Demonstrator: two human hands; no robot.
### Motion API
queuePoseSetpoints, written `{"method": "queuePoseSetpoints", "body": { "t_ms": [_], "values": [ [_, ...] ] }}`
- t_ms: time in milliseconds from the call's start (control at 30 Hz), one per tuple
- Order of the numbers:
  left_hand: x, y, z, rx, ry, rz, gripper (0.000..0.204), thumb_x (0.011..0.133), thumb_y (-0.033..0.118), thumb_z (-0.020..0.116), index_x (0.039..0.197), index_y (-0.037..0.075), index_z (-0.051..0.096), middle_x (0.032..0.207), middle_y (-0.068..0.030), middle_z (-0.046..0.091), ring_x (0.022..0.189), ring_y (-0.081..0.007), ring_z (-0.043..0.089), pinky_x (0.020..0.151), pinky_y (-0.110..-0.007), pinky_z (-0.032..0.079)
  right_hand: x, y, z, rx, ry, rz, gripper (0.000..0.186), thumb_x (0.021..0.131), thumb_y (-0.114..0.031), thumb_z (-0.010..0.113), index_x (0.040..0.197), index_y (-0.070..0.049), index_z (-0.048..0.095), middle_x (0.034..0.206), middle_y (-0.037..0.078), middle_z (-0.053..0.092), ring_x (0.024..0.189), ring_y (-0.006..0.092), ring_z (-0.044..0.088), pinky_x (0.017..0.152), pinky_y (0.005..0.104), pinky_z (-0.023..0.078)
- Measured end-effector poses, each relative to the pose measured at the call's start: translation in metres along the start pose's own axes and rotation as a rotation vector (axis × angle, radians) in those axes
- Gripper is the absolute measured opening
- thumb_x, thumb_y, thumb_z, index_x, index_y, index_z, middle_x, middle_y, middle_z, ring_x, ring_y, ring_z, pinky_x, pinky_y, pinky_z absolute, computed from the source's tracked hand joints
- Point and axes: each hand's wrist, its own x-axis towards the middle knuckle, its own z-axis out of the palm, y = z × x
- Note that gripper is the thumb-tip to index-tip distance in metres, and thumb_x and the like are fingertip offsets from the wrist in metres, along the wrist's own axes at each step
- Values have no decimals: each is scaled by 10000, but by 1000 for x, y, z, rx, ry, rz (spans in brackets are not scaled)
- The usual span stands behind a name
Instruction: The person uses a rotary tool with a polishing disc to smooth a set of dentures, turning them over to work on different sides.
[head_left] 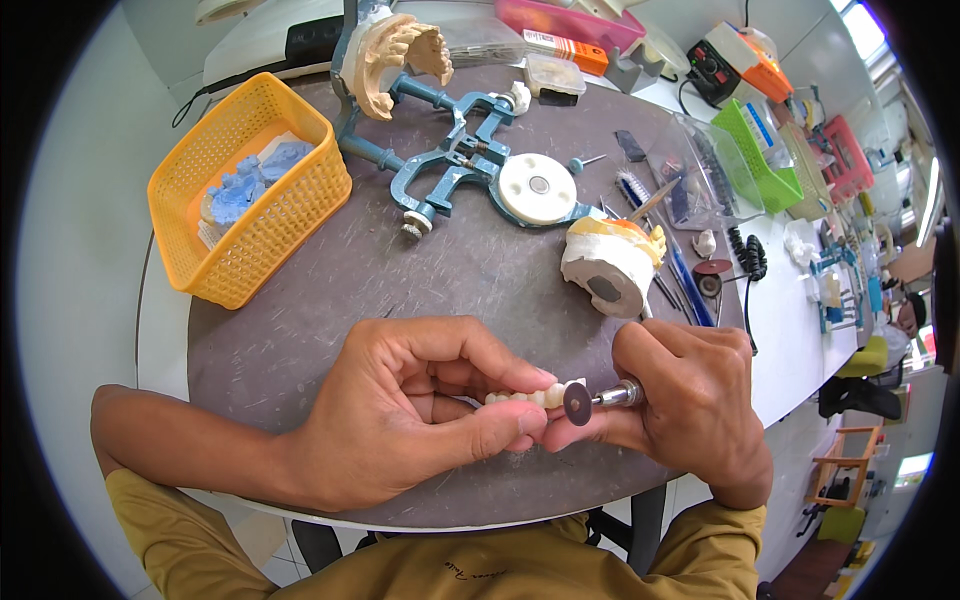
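Fingers and thumb of the left hand (385, 425) pinch a short row of tooth-shaped pieces (538, 397); those of the right hand (695, 390) curl around a silver rotary handpiece (620, 393) carrying a dark disc (577, 405). Both hands work on the near side of the blue metal frame (468, 148). That frame lies on a scratched grey-brown mat (330, 285) over a rounded table; far to its right are a white counter (775, 310) and chairs. Nearer than the frame, the row's long axis runs left to right, tilting up slightly rightward, its right end at the disc; whether they touch, I cannot tell. Handpiece and disc point left. Left of the frame, a yellow perforated basket (325, 185) holds blue moulded pieces (245, 190). Right of it stands a clear plastic box (738, 190), its contents hard to make out, with a green basket (785, 190) beyond. Behind the frame is a pink tray (560, 17).
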Motion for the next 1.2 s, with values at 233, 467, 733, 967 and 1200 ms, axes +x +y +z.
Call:
{"method": "queuePoseSetpoints", "body": {
  "t_ms": [233, 467, 733, 967, 1200],
  "values": [
    [0, -1, 0, 17, -1, 11, 179, 854, 9, 654, 1021, -42, 611, 983, -126, 658, 920, -139, 650, 803, -234, 550, 3, 1, 1, -12, 55, 28, 624, 632, -625, 711, 611, -73, 423, 509, 33, 461, 428, 197, 545, 393, 300, 419],
    [0, 2, 2, 29, 12, -7, 158, 845, -19, 651, 986, -56, 589, 978, -183, 656, 897, -174, 660, 792, -269, 570, 1, 0, -1, -16, 47, 19, 622, 627, -617, 719, 611, -74, 416, 510, 33, 451, 432, 188, 539, 395, 298, 416],
    [0, 0, 0, 13, -1, -13, 179, 860, 29, 655, 1016, -38, 599, 1001, -136, 664, 922, -125, 648, 799, -220, 545, 0, -1, 0, -17, 62, -7, 613, 641, -602, 726, 584, -84, 402, 485, 18, 437, 397, 174, 524, 379, 288, 410],
    [-1, 0, 0, -3, -3, -6, 176, 857, 11, 651, 1016, -41, 594, 1008, -142, 660, 928, -131, 648, 807, -224, 545, 1, -1, 0, -19, 51, -4, 615, 645, -599, 728, 569, -90, 391, 470, 10, 430, 379, 163, 515, 368, 281, 407],
    [0, 0, 0, -6, 4, -5, 180, 856, 16, 655, 1017, -40, 596, 1004, -138, 660, 928, -128, 647, 800, -219, 545, 1, -1, 0, -16, 39, 1, 614, 650, -606, 720, 579, -90, 394, 476, 11, 431, 388, 164, 520, 371, 284, 403]
  ]
}}
